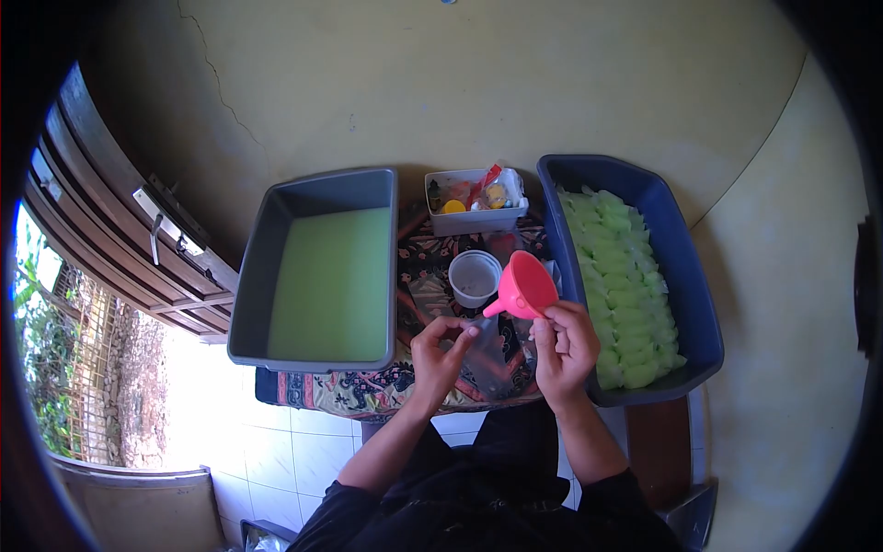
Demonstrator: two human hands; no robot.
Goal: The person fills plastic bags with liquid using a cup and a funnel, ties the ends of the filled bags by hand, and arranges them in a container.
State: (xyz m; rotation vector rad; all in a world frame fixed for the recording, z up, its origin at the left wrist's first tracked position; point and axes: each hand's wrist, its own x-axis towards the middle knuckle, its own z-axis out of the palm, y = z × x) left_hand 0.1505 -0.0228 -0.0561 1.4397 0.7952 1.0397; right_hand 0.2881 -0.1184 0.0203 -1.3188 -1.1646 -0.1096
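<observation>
My left hand (436, 359) pinches a clear plastic bag (491, 361) near its top, and the bag hangs down over the table's front edge. With its thumb and fingers closed on the rim, my right hand (567, 350) holds a pink funnel (528, 281). The funnel is tilted, its wide mouth up and its spout pointing left at the bag's upper end. Whether the spout tip is inside the bag I cannot tell. Just behind the spout stands a white plastic tub (475, 278).
A large grey bin (250, 276) of pale green liquid (333, 285) stands left. The dark bin (692, 313) on the right holds several filled green bags (621, 290). A white box (478, 221) of small items sits behind, on the patterned tablecloth (368, 394). A door (138, 230) stands at left.
</observation>
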